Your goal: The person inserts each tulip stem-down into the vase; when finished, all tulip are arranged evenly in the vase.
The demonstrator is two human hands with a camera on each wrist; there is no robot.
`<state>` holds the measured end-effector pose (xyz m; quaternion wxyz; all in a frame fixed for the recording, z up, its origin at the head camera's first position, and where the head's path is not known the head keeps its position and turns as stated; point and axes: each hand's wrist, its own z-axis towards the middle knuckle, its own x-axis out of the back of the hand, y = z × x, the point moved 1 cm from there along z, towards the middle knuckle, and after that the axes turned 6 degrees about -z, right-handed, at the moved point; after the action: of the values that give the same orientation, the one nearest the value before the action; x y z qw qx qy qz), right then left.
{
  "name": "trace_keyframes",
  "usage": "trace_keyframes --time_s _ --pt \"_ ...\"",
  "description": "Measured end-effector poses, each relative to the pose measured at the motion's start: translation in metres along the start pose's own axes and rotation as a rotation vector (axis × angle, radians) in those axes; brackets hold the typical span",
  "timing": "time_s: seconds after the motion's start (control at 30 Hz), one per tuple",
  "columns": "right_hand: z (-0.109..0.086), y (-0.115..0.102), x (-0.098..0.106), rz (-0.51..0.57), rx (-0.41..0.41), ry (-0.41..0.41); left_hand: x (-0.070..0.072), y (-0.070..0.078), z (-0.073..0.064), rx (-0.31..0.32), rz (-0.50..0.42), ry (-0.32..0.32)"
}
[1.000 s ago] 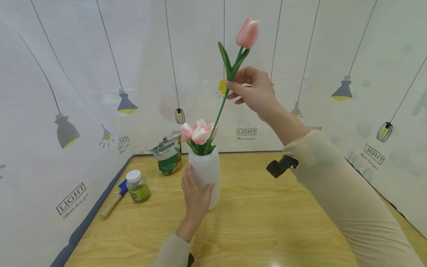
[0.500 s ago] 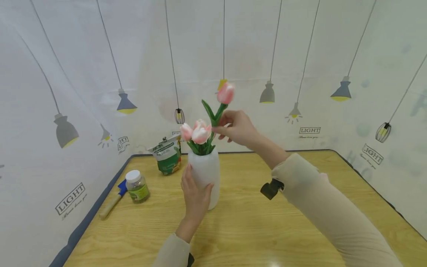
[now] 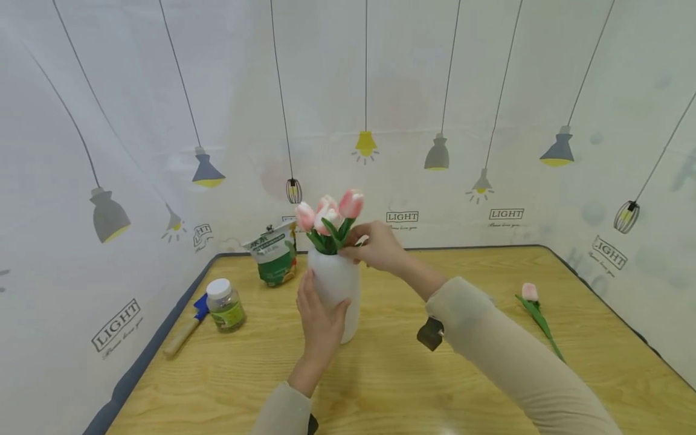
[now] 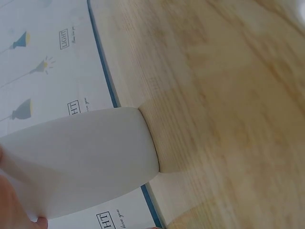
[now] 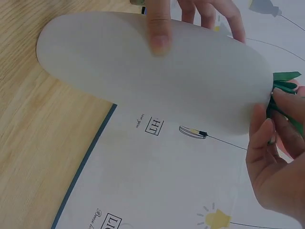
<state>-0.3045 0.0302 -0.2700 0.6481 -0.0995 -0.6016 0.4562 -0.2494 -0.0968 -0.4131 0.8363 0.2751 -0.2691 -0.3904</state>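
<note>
A white vase (image 3: 338, 284) stands on the wooden table, with several pink-and-white tulips (image 3: 328, 217) bunched at its mouth. My left hand (image 3: 321, 314) grips the vase around its body, thumb on the near side. At the rim, my right hand (image 3: 377, 246) pinches the stem of a pink tulip (image 3: 351, 204) just under its leaves; the lower stem is hidden inside the vase. In the right wrist view, the right hand (image 5: 281, 157) has its fingertips at the vase mouth by the green leaves (image 5: 286, 86). The left wrist view shows the base of the vase (image 4: 90, 157) on the table.
A loose tulip (image 3: 535, 311) lies on the table at the right, partly behind the right sleeve. At the left are a white-lidded jar (image 3: 225, 305), a blue-headed tool with a wooden handle (image 3: 185, 332), and a green-and-white bag (image 3: 274, 257). A lamp-printed curtain (image 3: 413, 90) surrounds the table.
My right hand has come down and left, lowering the tulip from high above the vase until its stem is in the mouth. My left hand stays on the vase.
</note>
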Motion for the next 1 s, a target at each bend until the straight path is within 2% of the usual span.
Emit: trace_keyframes --time_s 0.1,0.27,0.33,0.47,0.53,0.63,0.73,0.87,0.93,1.0 --pt "-0.002 -0.002 0.003 0.055 -0.009 0.051 0.0 0.001 0.0 -0.002 0.003 -0.003" --pt "-0.001 -0.008 0.006 0.172 0.073 0.184 0.0 0.002 0.003 -0.019 0.011 0.008" --pt "0.0 -0.008 0.005 0.153 0.087 0.179 -0.001 0.002 0.004 -0.028 0.014 0.016" --pt "0.0 -0.002 -0.002 0.037 0.078 0.143 -0.002 0.002 0.004 -0.037 0.011 0.022" --pt "0.0 0.002 -0.006 -0.003 0.09 0.154 -0.002 0.002 0.004 -0.04 0.006 0.023" --pt "-0.003 0.006 -0.009 -0.024 0.109 0.181 -0.002 0.003 0.002 -0.038 0.002 0.019" --pt "-0.011 0.011 -0.01 -0.015 0.094 0.182 -0.002 0.003 0.0 -0.026 0.002 0.012" --pt "-0.028 0.033 -0.006 -0.012 0.044 0.212 -0.002 0.002 -0.003 -0.006 0.015 0.0" --pt "-0.037 0.055 0.0 -0.039 0.025 0.215 -0.002 0.002 -0.005 -0.005 0.026 0.002" --pt "-0.047 0.085 0.01 -0.089 -0.017 0.166 -0.001 0.002 -0.004 -0.012 0.03 0.011"
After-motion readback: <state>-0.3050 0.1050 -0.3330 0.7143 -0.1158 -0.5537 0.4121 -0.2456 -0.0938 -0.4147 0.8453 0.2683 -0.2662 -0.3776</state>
